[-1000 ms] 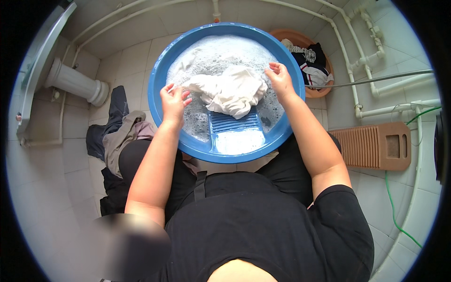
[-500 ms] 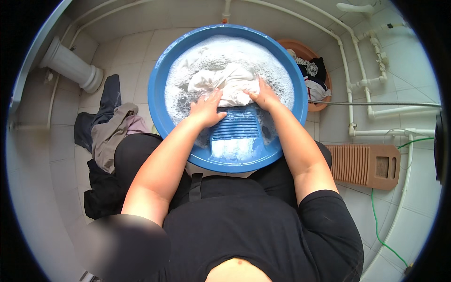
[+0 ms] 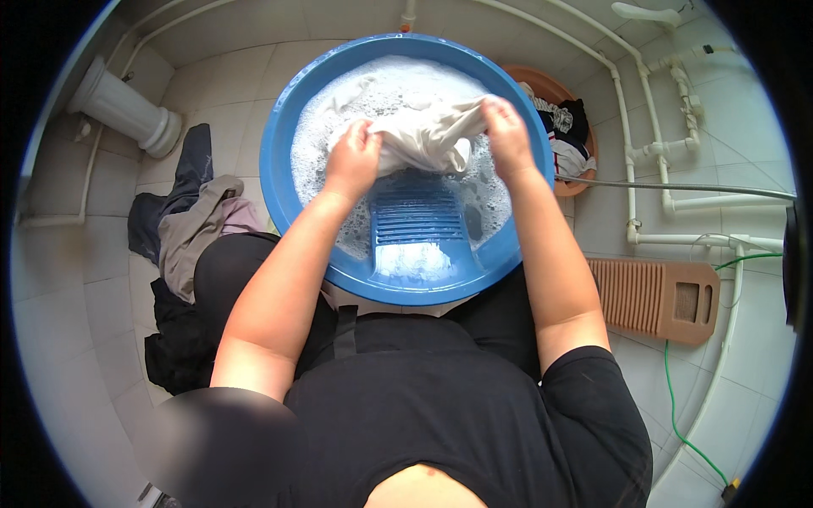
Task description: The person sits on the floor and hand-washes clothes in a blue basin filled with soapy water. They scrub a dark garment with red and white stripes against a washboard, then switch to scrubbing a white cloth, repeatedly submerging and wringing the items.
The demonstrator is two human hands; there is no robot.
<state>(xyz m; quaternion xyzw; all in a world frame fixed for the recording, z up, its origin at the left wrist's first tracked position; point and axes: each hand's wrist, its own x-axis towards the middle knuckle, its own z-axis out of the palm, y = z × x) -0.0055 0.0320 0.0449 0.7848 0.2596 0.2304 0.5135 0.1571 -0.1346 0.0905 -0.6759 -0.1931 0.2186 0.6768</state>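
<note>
A wet white garment (image 3: 423,135) is stretched between my two hands above the suds. My left hand (image 3: 354,159) grips its left end, fingers closed on the cloth. Its right end is pinched up in my right hand (image 3: 508,135). Beneath lies a large blue washtub (image 3: 279,169) of foamy water (image 3: 406,76), set between my knees. A ribbed washboard (image 3: 419,222), moulded into the tub's near side, shows just below the cloth. The garment's exact kind cannot be made out, and part of it may hang into the foam.
An orange basin (image 3: 578,184) with clothes stands behind the tub at right. A brown washboard (image 3: 656,300) lies near my right knee, beside white pipes (image 3: 720,240) and a green hose (image 3: 673,398). Dark and grey-brown clothes (image 3: 190,229) lie on the tiles at left, near a white pedestal (image 3: 127,110).
Both hands have gone from lying spread on the bunched garment to gripping its ends. They have moved apart, lifting and stretching the cloth out of the foam.
</note>
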